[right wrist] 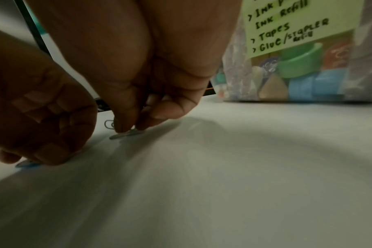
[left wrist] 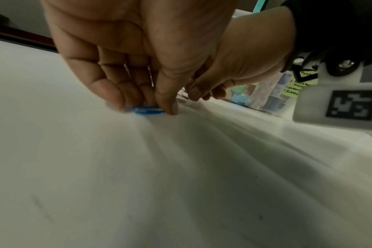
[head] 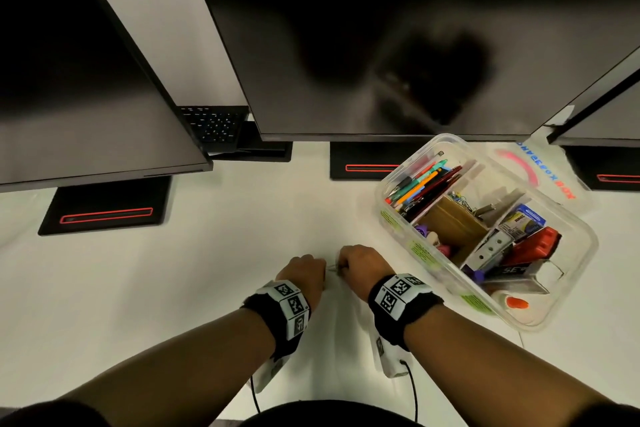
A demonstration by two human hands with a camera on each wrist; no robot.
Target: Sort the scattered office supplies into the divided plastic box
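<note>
My two hands work side by side on the white table in the head view. My left hand (head: 306, 269) pinches a blue paper clip (left wrist: 148, 110) that lies flat on the table, between thumb and fingertips (left wrist: 170, 107). My right hand (head: 362, 265) pinches a silver paper clip (right wrist: 125, 134), also against the table. A second silver clip (right wrist: 109, 125) lies just behind it. The clear divided plastic box (head: 588, 239) stands to the right of my right hand, holding pens, clips, tape and a red stapler. Green handwritten labels (right wrist: 291, 25) are stuck to its wall.
Three dark monitors (head: 381, 45) on black stands (head: 107, 211) line the back of the table, with a keyboard (head: 213, 125) between two of them. The box's clear lid (head: 540, 166) lies behind the box. Cables from the wrist cameras trail toward the table's near edge.
</note>
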